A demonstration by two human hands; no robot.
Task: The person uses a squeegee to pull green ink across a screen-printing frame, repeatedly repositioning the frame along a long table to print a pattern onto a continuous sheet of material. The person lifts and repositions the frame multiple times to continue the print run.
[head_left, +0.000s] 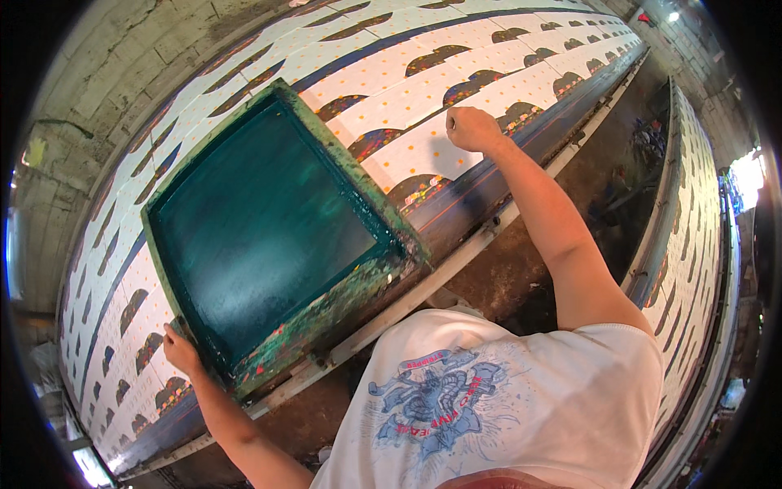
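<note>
A square screen frame (327, 134) with dark green ink across its mesh and paint-stained edges lies on a long table (463, 189) covered with white, dotted printed panels bearing dark arches with coloured bits. My left hand (181, 349) grips the frame's left side near its lower corner. My right hand (474, 130) is closed in a fist above the panels, right of the frame and apart from it, casting a shadow on them. Whether it holds anything is hidden.
A metal rail (505, 216) runs along the table's near edge. Beyond a dark, dirty floor gap (627, 155), a second long table (684, 204) with similar panels stands at my right. A concrete block wall (98, 73) runs behind, at upper left.
</note>
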